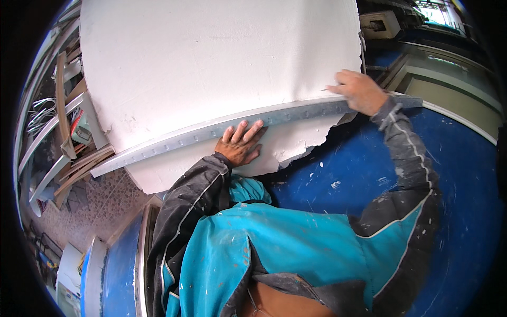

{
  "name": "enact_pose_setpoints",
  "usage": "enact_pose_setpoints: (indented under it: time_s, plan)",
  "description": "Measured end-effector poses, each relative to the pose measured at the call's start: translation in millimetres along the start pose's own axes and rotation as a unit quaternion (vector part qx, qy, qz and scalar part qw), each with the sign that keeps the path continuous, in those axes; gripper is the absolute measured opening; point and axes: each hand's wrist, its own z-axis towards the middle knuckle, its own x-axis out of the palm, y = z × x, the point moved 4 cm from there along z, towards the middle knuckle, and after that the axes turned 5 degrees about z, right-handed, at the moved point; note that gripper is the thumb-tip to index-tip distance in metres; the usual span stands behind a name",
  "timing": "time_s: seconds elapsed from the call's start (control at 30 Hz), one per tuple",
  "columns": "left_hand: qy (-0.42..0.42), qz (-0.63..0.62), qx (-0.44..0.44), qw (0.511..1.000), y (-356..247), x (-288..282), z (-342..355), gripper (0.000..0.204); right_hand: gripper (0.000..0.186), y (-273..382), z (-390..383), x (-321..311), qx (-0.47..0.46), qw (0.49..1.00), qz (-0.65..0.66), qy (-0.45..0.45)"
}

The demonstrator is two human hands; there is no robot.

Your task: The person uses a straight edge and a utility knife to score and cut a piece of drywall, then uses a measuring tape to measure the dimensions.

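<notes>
Left hand: the left hand [240, 143] is lying flat in the middle of the frame, fingers spread and released, pressing down on the metal straightedge [211, 132] and on the white sheet below it; it is grasping nothing.
Right hand: the right hand [359, 91] is sitting at the upper right of the frame, clenched at the far end of the straightedge; something thin is sticking out of it to the left, but I cannot tell what it is holding.
Straightedge: the long grey bar is running from the left middle of the frame up to the right, across the plaster board [211, 58], with small holes along its length.
Plaster board: the big white sheet is filling the upper centre of the frame; its lower right edge is looking torn and ragged, with crumbs lying beside it.
Blue table: the blue surface [465, 211] is spreading over the lower right, speckled with white bits.
Clothing: a teal and dark grey jacket [285, 248] is covering both arms, spotted with paint.
Left edge: wooden strips [63, 111] are leaning at the left of the frame.
</notes>
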Motion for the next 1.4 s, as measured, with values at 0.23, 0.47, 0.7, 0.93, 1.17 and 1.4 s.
enact_pose_setpoints:
  time_s: [0.23,0.47,0.7,0.93,1.17,1.4]
  plan:
    - [-0.018,0.005,0.001,1.0,-0.2,1.6,4.0,0.065,0.04,28.7,27.6,38.9,-0.076,0.994,0.061,-0.044]
    - [-0.012,0.004,-0.003,1.0,1.6,-1.0,1.7,0.065,0.039,-45.0,-36.4,29.9,-0.022,0.998,-0.039,0.041]
    - [-0.015,-0.009,0.003,1.0,1.8,0.3,2.1,0.067,0.027,-106.3,-96.3,12.4,0.165,0.975,-0.083,0.12]
    - [-0.028,-0.021,0.0,0.999,2.2,-6.3,7.4,0.065,0.023,-75.0,-29.0,-15.9,0.207,0.973,-0.011,-0.1]
    - [0.007,-0.048,-0.006,0.999,4.2,-3.3,1.3,0.064,0.025,35.1,71.7,-4.1,0.021,0.993,0.012,-0.115]
    - [0.011,-0.078,0.004,0.997,9.0,-15.1,5.2,0.061,0.036,116.7,119.2,47.6,-0.131,0.981,0.111,-0.091]
